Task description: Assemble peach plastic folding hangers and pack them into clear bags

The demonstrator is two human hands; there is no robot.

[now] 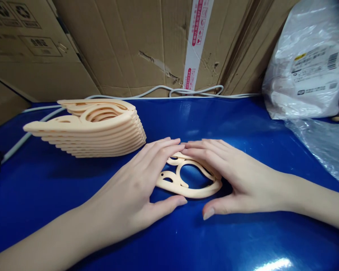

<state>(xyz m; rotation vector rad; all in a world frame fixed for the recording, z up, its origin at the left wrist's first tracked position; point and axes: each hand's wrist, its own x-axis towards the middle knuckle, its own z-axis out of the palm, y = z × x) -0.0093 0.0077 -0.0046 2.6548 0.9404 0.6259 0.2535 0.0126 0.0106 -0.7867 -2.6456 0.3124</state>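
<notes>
A beige plastic folding hanger (pixel 196 193), curved with cut-out loops, lies flat on the blue tabletop. My left hand (pixel 139 182) reaches over its left end, fingers stretched out along the far side and thumb apart near the front edge. From the other side my right hand (pixel 240 177) arches over the right end, its fingers extended and the thumb low in front. The fingertips of both hands come together beyond the hanger and hide part of its far edge. To the left stands a neat stack of matching beige hangers (pixel 110 139).
Cardboard boxes (pixel 124 49) form a wall behind the blue table surface (pixel 169 241). A white cable (pixel 158 88) runs along the back and down the left side. At the right sits a clear plastic bag (pixel 305 75) with a printed label, its loose film spreading onto the table.
</notes>
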